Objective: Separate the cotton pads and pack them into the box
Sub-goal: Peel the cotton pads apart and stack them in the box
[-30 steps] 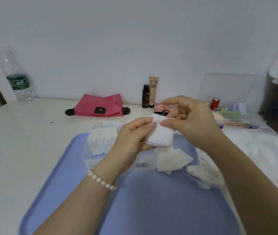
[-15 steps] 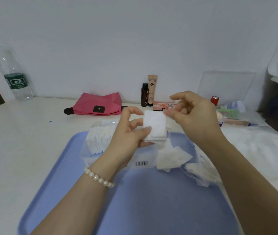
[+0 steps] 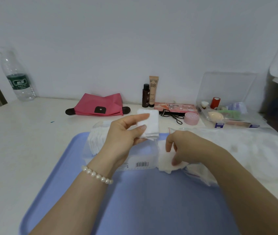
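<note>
While your left hand (image 3: 124, 133) keeps pinching the small stack of cotton pads (image 3: 149, 124) above the clear box (image 3: 123, 158) (thumb and fingers curled on it), your right hand (image 3: 184, 148) has dropped from beside the stack down to the loose pads (image 3: 167, 162) on the blue tray (image 3: 151, 200), fingertips curled onto one, right of the box. More pads (image 3: 95, 141) stand packed inside the box.

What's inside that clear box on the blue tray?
A row of white cotton pads stands on edge at the left end of the clear box. The left hand and wrist cover the middle, so what lies there cannot be seen.
</note>
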The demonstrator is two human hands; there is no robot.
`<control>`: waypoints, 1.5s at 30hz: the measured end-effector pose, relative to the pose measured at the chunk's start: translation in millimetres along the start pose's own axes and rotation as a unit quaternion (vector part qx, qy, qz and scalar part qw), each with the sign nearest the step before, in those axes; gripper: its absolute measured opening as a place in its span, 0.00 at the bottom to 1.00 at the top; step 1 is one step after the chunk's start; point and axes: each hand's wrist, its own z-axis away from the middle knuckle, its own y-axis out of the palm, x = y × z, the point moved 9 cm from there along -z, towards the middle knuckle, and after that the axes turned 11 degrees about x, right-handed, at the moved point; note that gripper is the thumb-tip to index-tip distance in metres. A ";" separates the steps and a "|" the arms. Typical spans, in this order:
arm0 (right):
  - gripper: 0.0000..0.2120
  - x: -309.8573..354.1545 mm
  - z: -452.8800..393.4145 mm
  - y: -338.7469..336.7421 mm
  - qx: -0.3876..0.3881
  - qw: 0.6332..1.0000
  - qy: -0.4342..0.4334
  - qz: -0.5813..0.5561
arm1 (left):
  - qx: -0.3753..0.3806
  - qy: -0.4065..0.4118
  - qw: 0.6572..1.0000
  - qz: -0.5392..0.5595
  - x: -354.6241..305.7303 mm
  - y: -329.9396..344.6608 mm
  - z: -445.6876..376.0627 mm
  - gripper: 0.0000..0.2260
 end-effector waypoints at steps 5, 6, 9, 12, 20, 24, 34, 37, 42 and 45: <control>0.13 6.1 8.1 -12.5 -0.023 0.999 -0.037 -0.005 | -0.005 0.012 1.000 0.002 -3.7 -0.4 0.7 0.16; 0.13 5.8 15.5 -22.6 -0.045 0.998 -0.042 -0.020 | -0.008 0.016 1.000 0.005 -4.2 -1.3 0.6 0.16; 0.10 0.3 49.5 -66.3 -0.181 0.962 -0.088 -0.185 | -0.017 0.032 0.999 0.017 -5.7 -3.7 0.3 0.18; 0.05 3.6 66.7 -79.7 -0.212 0.817 -0.217 -0.491 | -0.027 0.041 0.999 0.001 -4.7 -4.3 0.8 0.19; 0.05 11.7 19.7 -29.6 -0.154 0.730 -0.159 -0.646 | -0.034 0.081 0.996 0.001 -12.2 -0.3 3.5 0.20; 0.05 5.6 18.5 -29.9 -0.190 0.739 -0.139 -0.631 | -0.010 0.076 0.997 0.026 -10.2 3.9 2.2 0.20; 0.06 9.9 24.8 -30.7 -0.237 0.715 -0.152 -0.640 | -0.025 0.063 0.995 0.068 -7.4 4.1 1.1 0.07; 0.05 12.6 27.1 -32.5 -0.244 0.716 -0.165 -0.633 | -0.047 0.061 0.996 0.055 -4.8 -1.7 0.8 0.07; 0.04 9.9 21.3 -31.3 -0.209 0.741 -0.148 -0.621 | -0.066 0.058 0.995 0.044 -5.9 -4.3 2.5 0.06; 0.06 -6.8 18.3 -37.3 -0.205 0.739 -0.135 -0.628 | -0.084 0.058 0.994 0.031 -7.3 -10.0 3.2 0.09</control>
